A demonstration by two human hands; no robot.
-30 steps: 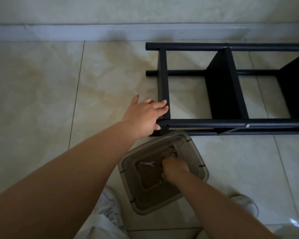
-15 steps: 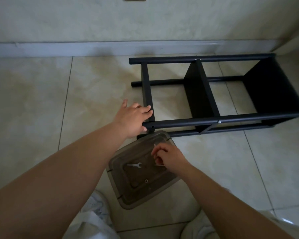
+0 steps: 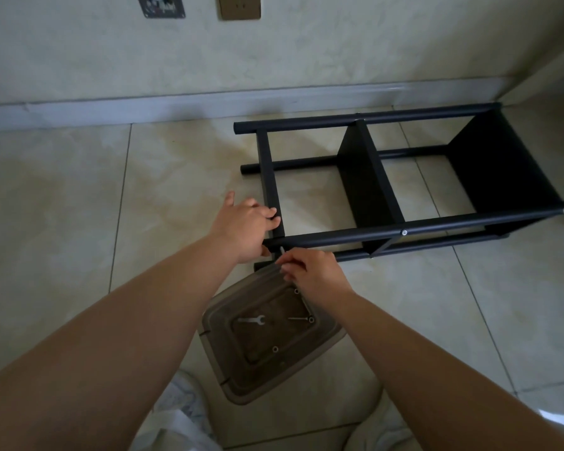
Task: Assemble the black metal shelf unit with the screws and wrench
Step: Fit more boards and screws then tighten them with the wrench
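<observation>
left hand (image 3: 246, 227) fingers curl round shelf frame (image 3: 437, 222), steadying corner | right hand (image 3: 310, 268) fingers pinch screw (image 3: 282, 252) toward hole

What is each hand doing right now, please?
Left hand: grips the corner of the black metal shelf frame.
Right hand: pinches a thin silver screw at that corner.

Looked like a room in somebody's home, honestly. Glossy beige marble-look floor tiles (image 3: 62, 196) ran up to a pale skirting board (image 3: 176, 107) under a plastered wall (image 3: 306, 43), with a brass-coloured wall socket (image 3: 240, 7) and a grey outlet plate (image 3: 162, 6) set low. Flat-pack shelf (image 3: 404, 177) was lying on the floor.
</observation>
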